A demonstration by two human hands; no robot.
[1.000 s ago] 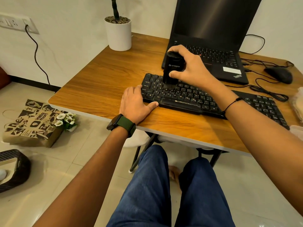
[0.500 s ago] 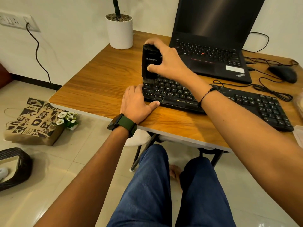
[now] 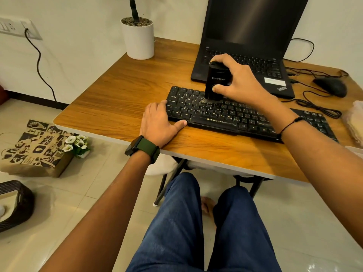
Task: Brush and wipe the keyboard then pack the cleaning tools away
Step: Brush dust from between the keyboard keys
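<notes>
The black keyboard [image 3: 225, 112] lay across the wooden counter [image 3: 117, 95], running from the centre toward four o'clock, with an open laptop [image 3: 245, 55] just behind it at one o'clock; the right hand [image 3: 237, 83] came in from four o'clock and gripped a black cleaning brush [image 3: 215, 83] upright, thumb on its near face and fingers [image 3: 222, 60] curled over its top and far side, so that the bristles touched the upper letter rows in the left half of the keyboard; the left hand [image 3: 159, 122] rested flat at the keyboard's left end, about seven o'clock from the brush, its fingers relaxed and straight against the edge keys and the thumb laid along the front edge, holding nothing; a dark watch with a green strap [image 3: 142, 147] sat on that wrist, and a thin black cord [image 3: 288, 125] circled the right wrist; a white plant pot [image 3: 138, 40] stood at eleven o'clock near the counter's back corner; a black mouse [image 3: 331, 86] with its tangled cable lay at two o'clock, right of the laptop; on the floor at eight o'clock lay a printed paper bag [image 3: 33, 148] with small white flowers [image 3: 77, 144] just beside it.
</notes>
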